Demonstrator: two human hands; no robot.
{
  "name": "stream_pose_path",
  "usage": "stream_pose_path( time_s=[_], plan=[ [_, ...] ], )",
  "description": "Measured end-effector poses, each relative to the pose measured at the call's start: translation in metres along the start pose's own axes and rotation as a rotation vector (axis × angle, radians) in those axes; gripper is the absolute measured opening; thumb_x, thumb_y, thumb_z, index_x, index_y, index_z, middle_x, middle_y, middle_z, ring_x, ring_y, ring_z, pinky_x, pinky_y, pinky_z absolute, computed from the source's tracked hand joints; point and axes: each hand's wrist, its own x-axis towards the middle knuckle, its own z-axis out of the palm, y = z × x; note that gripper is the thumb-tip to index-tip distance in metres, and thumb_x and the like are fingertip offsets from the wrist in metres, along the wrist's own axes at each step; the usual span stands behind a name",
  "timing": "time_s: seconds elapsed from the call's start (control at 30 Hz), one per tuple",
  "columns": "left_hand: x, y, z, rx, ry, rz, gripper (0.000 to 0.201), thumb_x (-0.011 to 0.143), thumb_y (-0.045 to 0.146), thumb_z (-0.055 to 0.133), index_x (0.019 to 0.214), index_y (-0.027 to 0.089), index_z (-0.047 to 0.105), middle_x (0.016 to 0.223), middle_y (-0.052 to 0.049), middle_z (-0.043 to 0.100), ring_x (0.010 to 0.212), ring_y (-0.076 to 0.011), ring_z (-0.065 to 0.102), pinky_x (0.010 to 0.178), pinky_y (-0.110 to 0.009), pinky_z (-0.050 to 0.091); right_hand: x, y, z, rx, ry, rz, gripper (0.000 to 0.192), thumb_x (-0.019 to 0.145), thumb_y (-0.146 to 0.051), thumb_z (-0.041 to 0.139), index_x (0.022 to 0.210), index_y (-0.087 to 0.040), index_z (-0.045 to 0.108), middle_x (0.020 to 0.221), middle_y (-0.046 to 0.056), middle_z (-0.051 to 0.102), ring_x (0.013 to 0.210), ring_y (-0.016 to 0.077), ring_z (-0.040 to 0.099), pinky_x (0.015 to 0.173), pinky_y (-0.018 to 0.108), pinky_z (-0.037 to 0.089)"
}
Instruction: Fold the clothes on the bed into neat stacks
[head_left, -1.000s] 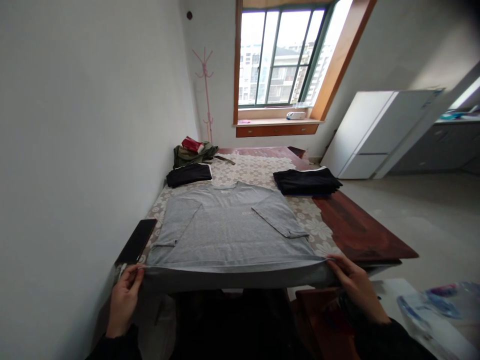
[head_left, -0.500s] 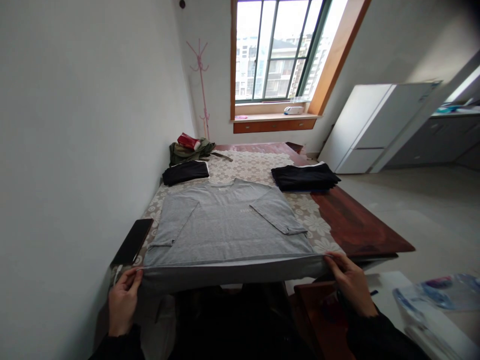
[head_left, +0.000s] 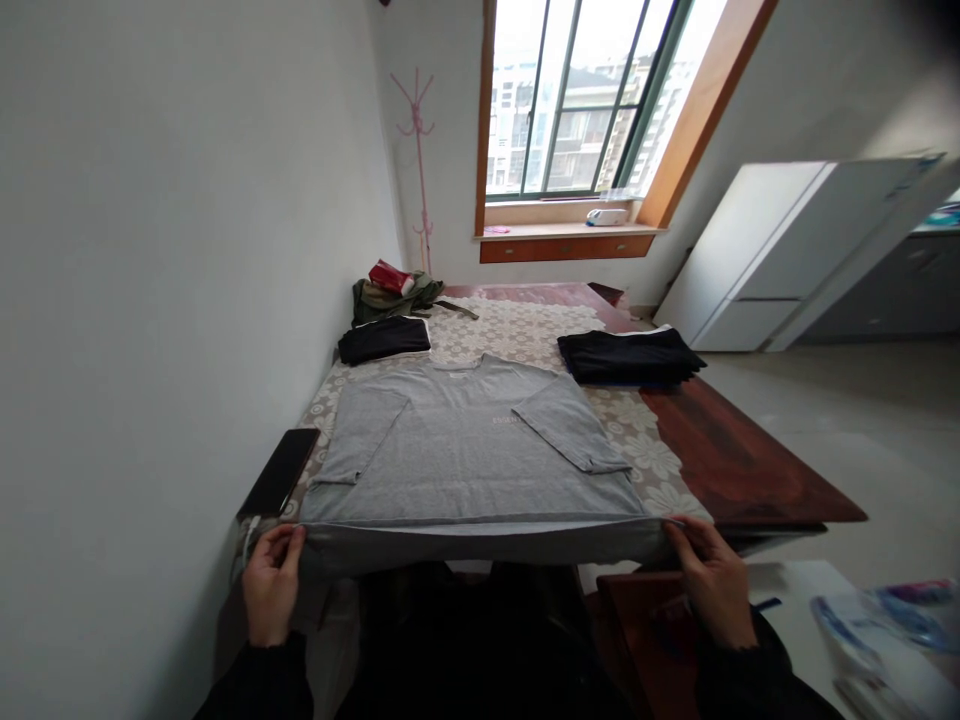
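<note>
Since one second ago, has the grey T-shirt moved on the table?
No. The grey cotton T-shirt keeps its place beside the black phone; its hem hangs off the wooden table edge, pinched by the left hand and right hand. Only the camera shifted.

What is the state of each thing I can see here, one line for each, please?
Grey T-shirt: spread flat on the table, sleeves folded inward, hem pulled taut.
Left hand: pinching the hem's left corner.
Right hand: pinching the hem's right corner.
Phone: lying flat, screen dark.
Two black garments: folded.
Olive garment: crumpled in a heap.
Window: cannot tell whether it is shut.
</note>
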Motion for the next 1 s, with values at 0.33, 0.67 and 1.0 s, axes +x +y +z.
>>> stream_pose_path(
  time_s=[0.33, 0.67, 1.0],
  plan=[
    [-0.001, -0.006, -0.005, -0.004, -0.079, 0.003, 0.041, 0.067, 0.055, 0.072, 0.088, 0.021, 0.063, 0.093, -0.006, 0.072, 0.097, -0.0292, 0.068, 0.090, -0.040, 0.054, -0.004, 0.004, 0.000, 0.067, -0.007, 0.028, 0.041, 0.074, -0.055, 0.072, 0.094, -0.020, 0.067, 0.092, 0.005, 0.071, 0.091, 0.0257, 0.066, 0.088, 0.036, 0.051],
    [-0.002, -0.013, -0.012, -0.035, -0.100, 0.014, 0.041, 0.067, 0.055, 0.071, 0.089, 0.021, 0.061, 0.094, -0.007, 0.070, 0.099, -0.0287, 0.068, 0.096, -0.042, 0.051, -0.004, -0.005, 0.002, 0.074, -0.056, 0.049, 0.043, 0.071, -0.054, 0.075, 0.095, -0.020, 0.065, 0.091, 0.004, 0.071, 0.091, 0.0242, 0.066, 0.085, 0.033, 0.052],
    [0.001, -0.004, -0.010, -0.041, -0.108, 0.073, 0.041, 0.069, 0.056, 0.071, 0.086, 0.020, 0.063, 0.088, -0.005, 0.071, 0.090, -0.0261, 0.070, 0.086, -0.037, 0.054, 0.001, -0.001, -0.002, 0.018, -0.046, 0.090, 0.045, 0.069, -0.057, 0.076, 0.094, -0.020, 0.066, 0.090, 0.005, 0.072, 0.093, 0.0275, 0.067, 0.084, 0.034, 0.054]
  ],
)
